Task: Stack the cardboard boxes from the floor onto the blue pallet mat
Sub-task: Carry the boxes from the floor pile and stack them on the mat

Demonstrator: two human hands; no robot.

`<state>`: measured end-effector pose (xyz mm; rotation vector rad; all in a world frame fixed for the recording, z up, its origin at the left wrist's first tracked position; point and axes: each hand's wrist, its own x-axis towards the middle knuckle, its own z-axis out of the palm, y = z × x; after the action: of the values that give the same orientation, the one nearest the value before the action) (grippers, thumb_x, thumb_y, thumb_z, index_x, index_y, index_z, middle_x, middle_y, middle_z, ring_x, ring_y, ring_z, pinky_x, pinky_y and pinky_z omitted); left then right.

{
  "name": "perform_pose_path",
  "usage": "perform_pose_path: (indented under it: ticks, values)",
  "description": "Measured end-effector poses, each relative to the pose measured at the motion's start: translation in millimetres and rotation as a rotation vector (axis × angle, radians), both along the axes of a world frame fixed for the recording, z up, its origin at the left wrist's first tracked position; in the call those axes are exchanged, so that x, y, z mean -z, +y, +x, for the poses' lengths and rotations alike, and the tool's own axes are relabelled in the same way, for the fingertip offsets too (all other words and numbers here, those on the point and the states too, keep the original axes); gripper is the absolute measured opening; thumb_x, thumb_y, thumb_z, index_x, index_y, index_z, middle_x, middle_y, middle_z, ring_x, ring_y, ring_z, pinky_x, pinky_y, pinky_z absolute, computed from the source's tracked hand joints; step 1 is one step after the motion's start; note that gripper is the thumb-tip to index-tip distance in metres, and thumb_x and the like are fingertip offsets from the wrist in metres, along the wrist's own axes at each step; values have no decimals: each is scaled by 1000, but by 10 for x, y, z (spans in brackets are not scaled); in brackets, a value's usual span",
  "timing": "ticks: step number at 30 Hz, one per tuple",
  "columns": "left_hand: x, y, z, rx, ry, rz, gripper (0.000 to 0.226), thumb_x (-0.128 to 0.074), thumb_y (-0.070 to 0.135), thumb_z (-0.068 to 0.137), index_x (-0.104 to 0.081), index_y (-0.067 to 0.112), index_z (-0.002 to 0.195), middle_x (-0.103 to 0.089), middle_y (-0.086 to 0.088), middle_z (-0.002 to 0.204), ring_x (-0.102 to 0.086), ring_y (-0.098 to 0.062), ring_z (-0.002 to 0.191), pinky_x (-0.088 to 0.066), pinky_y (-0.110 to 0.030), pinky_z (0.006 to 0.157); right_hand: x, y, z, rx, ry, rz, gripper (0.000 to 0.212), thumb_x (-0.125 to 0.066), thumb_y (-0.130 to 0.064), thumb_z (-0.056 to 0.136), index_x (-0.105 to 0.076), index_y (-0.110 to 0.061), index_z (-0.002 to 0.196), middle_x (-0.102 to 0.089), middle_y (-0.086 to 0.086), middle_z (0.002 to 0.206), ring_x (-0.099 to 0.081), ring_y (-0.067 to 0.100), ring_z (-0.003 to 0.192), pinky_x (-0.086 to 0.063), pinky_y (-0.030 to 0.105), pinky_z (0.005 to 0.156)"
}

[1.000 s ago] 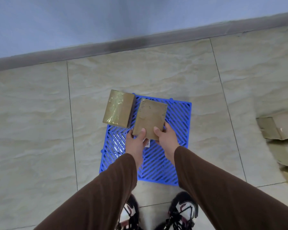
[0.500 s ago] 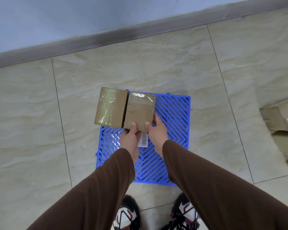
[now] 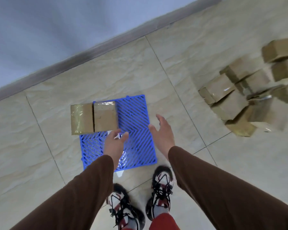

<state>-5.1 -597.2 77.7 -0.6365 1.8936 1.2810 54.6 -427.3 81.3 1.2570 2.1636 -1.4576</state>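
Note:
A blue slatted pallet mat lies on the tiled floor in front of my feet. Two cardboard boxes rest side by side on its far left corner: a tape-wrapped box overhanging the left edge, and a second box touching its right side. My left hand hovers just below the second box, fingers apart and empty. Over the mat's right edge my right hand is spread open, holding nothing. A heap of several cardboard boxes lies on the floor at the right.
A grey baseboard and pale blue wall run diagonally behind the mat. My two sneakers stand just in front of the mat's near edge. Bare tile floor stretches to the left.
Both hands have let go of the second box, which now rests against the first on the mat. My hands have pulled back and apart, and the view has swung right, revealing the box heap.

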Motion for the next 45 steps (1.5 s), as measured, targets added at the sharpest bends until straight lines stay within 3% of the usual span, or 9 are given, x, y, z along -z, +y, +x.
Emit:
perform_pose_path:
  ticks: [9,14,19,24,28,32,35,40,45]
  values:
    - [-606,1337,360,248,273,-30,30,-72,29,90,-63,18,116,-63,-7,116,-58,-22,90,-48,-35,80,-726,1329,885,171,71,54,55,-57,-34,98,-42,-27,150,-47,-6,152,-44,14,140,-36,43,117]
    - [-640,1927,871,350,307,-104,28,-71,32,90,-63,24,116,-62,-4,120,-62,-21,106,-52,-41,92,-809,2122,1443,112,35,39,55,-54,-37,99,-39,-30,152,-45,-9,152,-41,13,141,-36,45,116]
    - [-622,2443,1324,329,296,-120,24,-72,35,89,-63,32,111,-61,1,120,-62,-20,108,-54,-38,78,-847,2994,1795,38,-20,60,55,-53,-39,99,-40,-28,152,-46,-6,154,-41,14,141,-36,44,116]
    - [-552,2840,1419,348,273,-102,27,-71,32,91,-63,27,116,-61,5,122,-63,-17,107,-50,-34,90,-782,3670,1747,80,-102,32,50,-55,-38,96,-47,-25,144,-59,-4,123,-57,17,110,-46,36,98]
    - [-492,3069,1282,337,249,-110,27,-71,34,91,-64,27,116,-62,6,122,-63,-15,107,-50,-33,90,-727,4007,1544,78,-129,15,58,-52,-37,93,-42,-26,150,-56,4,143,-56,20,122,-46,48,107]
    - [-410,3308,1076,363,252,-128,27,-71,33,91,-64,26,116,-62,5,121,-62,-15,105,-51,-35,88,-633,4327,1319,-12,-153,74,54,-50,-26,100,-40,-19,153,-45,3,154,-48,26,136,-41,35,107]
    - [-319,3478,929,413,279,-150,29,-69,32,92,-64,24,119,-60,3,125,-61,-17,111,-51,-38,93,-443,4560,1164,-66,-177,132,56,-47,-26,101,-37,-20,155,-38,3,160,-35,23,147,-32,42,118]
    - [14,3734,675,574,270,-355,66,-66,33,95,-39,20,154,-22,-2,166,-24,-22,152,-24,-38,121,-56,4894,902,-237,-216,279,65,-41,-28,104,-13,-23,163,-9,-4,171,-10,21,156,-14,46,123]
    - [468,4154,472,572,339,-499,88,-59,38,97,-3,21,162,7,-6,170,9,-27,156,-5,-45,126,437,5131,557,-503,-165,399,70,-32,-35,108,5,-13,162,9,2,171,7,19,157,-3,35,127]
